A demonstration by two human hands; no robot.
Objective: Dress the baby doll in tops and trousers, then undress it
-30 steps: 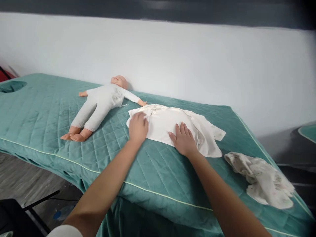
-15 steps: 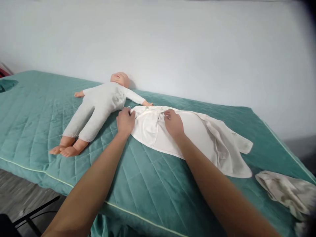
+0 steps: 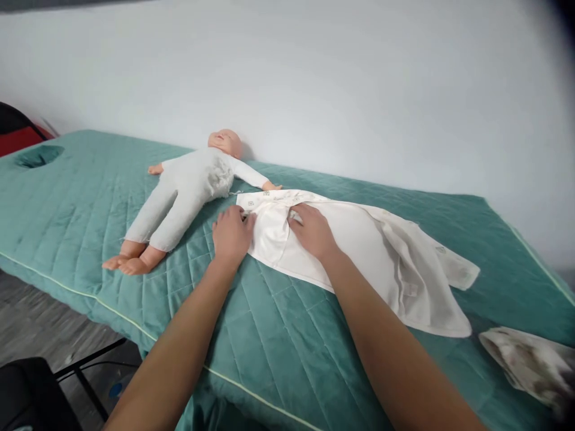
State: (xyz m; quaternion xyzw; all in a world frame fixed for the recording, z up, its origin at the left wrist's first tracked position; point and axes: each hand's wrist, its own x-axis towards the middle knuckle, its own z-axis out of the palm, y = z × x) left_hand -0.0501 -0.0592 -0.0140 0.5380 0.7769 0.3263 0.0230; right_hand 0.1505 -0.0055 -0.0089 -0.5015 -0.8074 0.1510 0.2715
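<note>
Nearest the floor at the left stood a black chair-like shape (image 3: 31, 395), and above it ran the pale-piped front edge of a padded table under a teal quilted cover (image 3: 269, 335). Two bare forearms reached from that edge out over the quilting. Off to the right, close to the near edge, a crumpled cream cloth with a faint print (image 3: 525, 362) lay by itself, just beside the hem of the spread clothing but apart from both hands. Further in, the left hand (image 3: 231, 236) rested knuckles up on the left border of a white cotton baby garment (image 3: 372, 257), its fingers curled down over the edge; whether they nipped the fabric I could not tell. The right hand (image 3: 314, 232) lay on top of the same garment, near the left one, fingers drawn narrow and bent onto a raised fold below the neckline. Their tips were hidden, so I could not tell whether they held the fold. The garment was spread flat along the middle of the cover, neckline to the left, its skirt rumpled and trailing right. Just beyond its collar lay a baby doll in a pale grey sleepsuit (image 3: 188, 185), on its back, arms out, one hand almost touching the collar and bare feet towards the near edge. At the far left end a face hole (image 3: 38, 157) dipped into the cover, a red and black object (image 3: 20, 129) showing behind it, and a plain white wall (image 3: 359, 90) closed it all in.
</note>
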